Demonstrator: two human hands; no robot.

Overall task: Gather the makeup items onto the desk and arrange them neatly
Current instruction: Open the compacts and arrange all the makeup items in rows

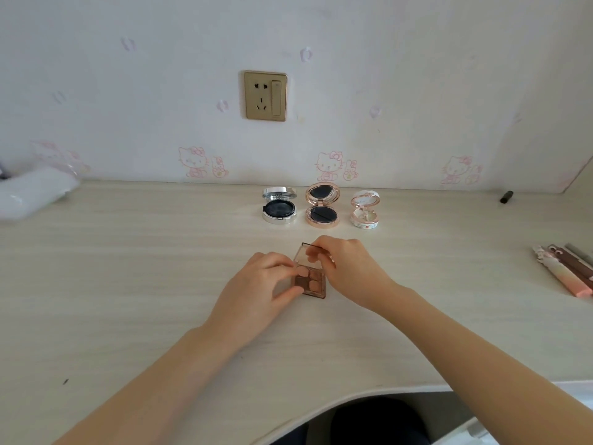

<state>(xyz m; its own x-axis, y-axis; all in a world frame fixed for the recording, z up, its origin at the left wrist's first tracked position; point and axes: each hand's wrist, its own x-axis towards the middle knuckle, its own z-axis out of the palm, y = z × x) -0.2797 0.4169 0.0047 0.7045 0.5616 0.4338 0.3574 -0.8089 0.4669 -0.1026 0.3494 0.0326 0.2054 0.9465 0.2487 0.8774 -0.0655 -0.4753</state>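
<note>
A small brown eyeshadow palette (310, 282) with a clear lid lies at the middle of the pale wooden desk (128, 268). My left hand (256, 284) grips its base from the left. My right hand (346, 268) pinches the raised clear lid from the right. Behind them three open round compacts stand in a row near the wall: a silver compact (279, 207), a rose-gold compact (322, 205) and a small white floral compact (365, 210). Several slim makeup tubes (568, 271) lie together at the desk's right edge.
A small black cap-like item (506, 197) lies at the far right near the wall. A white plastic-wrapped bundle (32, 194) sits at the far left. A gold wall socket (265, 95) is above the compacts. The desk's front edge curves inward at the lower right.
</note>
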